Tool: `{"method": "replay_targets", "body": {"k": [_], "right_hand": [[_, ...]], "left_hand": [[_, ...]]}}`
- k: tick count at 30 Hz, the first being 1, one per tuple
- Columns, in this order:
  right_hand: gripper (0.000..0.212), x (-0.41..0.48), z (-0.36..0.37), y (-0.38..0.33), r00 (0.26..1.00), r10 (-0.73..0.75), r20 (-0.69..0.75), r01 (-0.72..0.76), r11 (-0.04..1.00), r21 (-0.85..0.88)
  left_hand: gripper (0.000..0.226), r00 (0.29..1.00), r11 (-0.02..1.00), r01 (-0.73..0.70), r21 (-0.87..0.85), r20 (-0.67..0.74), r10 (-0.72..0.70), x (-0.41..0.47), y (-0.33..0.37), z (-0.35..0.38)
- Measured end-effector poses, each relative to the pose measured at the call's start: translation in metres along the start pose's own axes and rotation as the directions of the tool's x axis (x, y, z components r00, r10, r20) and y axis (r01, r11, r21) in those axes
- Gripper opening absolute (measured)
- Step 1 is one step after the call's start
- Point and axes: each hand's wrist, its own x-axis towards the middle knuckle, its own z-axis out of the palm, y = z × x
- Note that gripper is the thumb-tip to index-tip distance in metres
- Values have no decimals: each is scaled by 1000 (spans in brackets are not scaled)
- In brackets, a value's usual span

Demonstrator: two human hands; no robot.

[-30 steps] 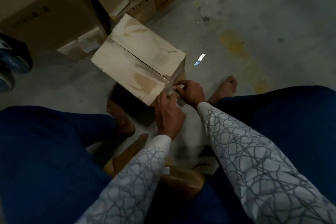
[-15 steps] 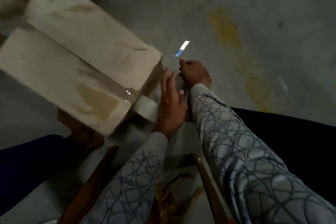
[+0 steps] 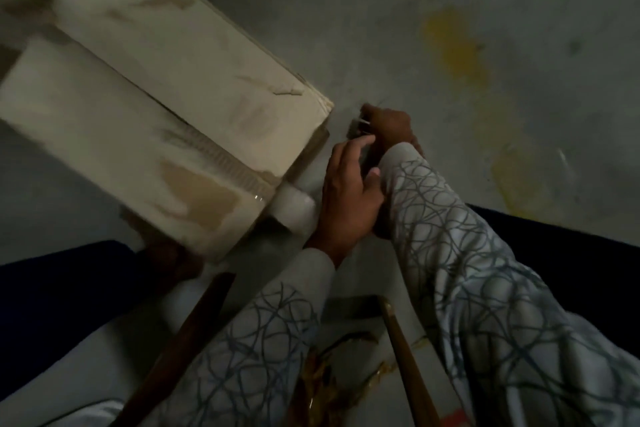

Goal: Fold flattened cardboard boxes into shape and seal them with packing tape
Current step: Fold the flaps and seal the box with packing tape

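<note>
Cardboard box (image 3: 156, 97), glossy tape strip (image 3: 294, 210) overhanging; left hand (image 3: 346, 194) fingers loose; right hand (image 3: 391, 126) pinches shiny piece (image 3: 361, 123).

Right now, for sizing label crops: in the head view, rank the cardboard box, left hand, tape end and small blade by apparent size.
1. cardboard box
2. left hand
3. tape end
4. small blade, blurred, held by the right hand
</note>
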Motion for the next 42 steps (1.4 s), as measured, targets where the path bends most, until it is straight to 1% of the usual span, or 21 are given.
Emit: {"method": "replay_targets", "body": {"k": [3, 4, 6, 7, 9, 10, 11, 12, 13, 14, 16, 20, 22, 25, 27, 28, 29, 31, 33, 38, 42], "right_hand": [[39, -12, -5, 17, 986, -92, 140, 75, 990, 120], [39, -10, -4, 32, 988, -107, 116, 84, 979, 186], [37, -61, -5, 41, 987, -145, 69, 115, 938, 327], [29, -74, -3, 45, 982, -172, 76, 133, 923, 361], [13, -131, -3, 47, 976, -189, 109, 124, 892, 435], [17, -154, 0, 51, 974, -202, 103, 144, 902, 406], [26, -169, 3, 57, 969, -227, 102, 168, 899, 405], [35, -181, 8, 63, 960, -271, 68, 228, 902, 366], [40, -191, 10, 70, 956, -291, 40, 260, 902, 345], [41, -206, 10, 73, 949, -315, 11, 297, 905, 305], [36, -228, 10, 76, 934, -354, -45, 353, 895, 271], [19, -244, -1, 73, 900, -429, -74, 435, 878, 199], [34, -238, -8, 64, 854, -489, -180, 503, 863, 44], [24, -247, -33, 39, 777, -613, -143, 592, 789, -163], [23, -246, -47, 23, 689, -721, -76, 687, 683, -249], [23, -246, -51, 17, 638, -769, -33, 734, 621, -276], [24, -244, -52, 13, 581, -814, 20, 779, 548, -305], [25, -243, -51, 8, 526, -839, 137, 798, 432, -420], [20, -243, -50, 0, 465, -860, 211, 804, 311, -507], [29, -225, -54, 1, 358, -851, 384, 843, 118, -525], [32, -214, -50, 7, 348, -842, 412, 862, 115, -494]], "left_hand": [[35, 999, 999, -20, -46, -28, 19, -32, 15, -22], [29, 997, 995, -23, -92, -77, 16, -44, 19, -29], [26, 969, 962, 58, -266, -219, -118, -75, 22, -42], [27, 920, 916, 125, -381, -300, -251, -83, 16, -43], [19, 744, 783, 205, -587, -426, -515, -102, 5, -47], [16, 646, 711, 226, -666, -444, -621, -108, -3, -48], [17, 593, 633, 252, -732, -400, -699, -111, -11, -49], [19, 597, 544, 282, -790, -300, -744, -111, -16, -50], [20, 647, 456, 334, -825, -151, -747, -108, -19, -52], [20, 691, 422, 390, -819, -43, -722, -103, -22, -55], [28, 746, 450, 444, -775, 41, -664, -97, -16, -65], [23, 769, 512, 437, -739, 11, -639, -83, -19, -61], [44, 767, 511, 369, -777, -55, -639, -82, -30, -54], [42, 746, 466, 273, -841, -122, -655, -77, -52, -36], [79, 686, 433, 297, -851, -125, -716, -96, -32, -40], [94, 690, 435, 292, -852, -127, -712, -102, -30, -41], [88, 692, 460, 287, -840, -150, -706, -107, -25, -40], [37, 720, 498, 288, -818, -158, -676, -109, -21, -38], [7, 736, 496, 308, -812, -127, -665, -111, -19, -37], [12, 735, 508, 324, -798, -126, -666, -111, -28, -28], [27, 731, 448, 293, -845, -104, -675, -111, -33, -19]]}}
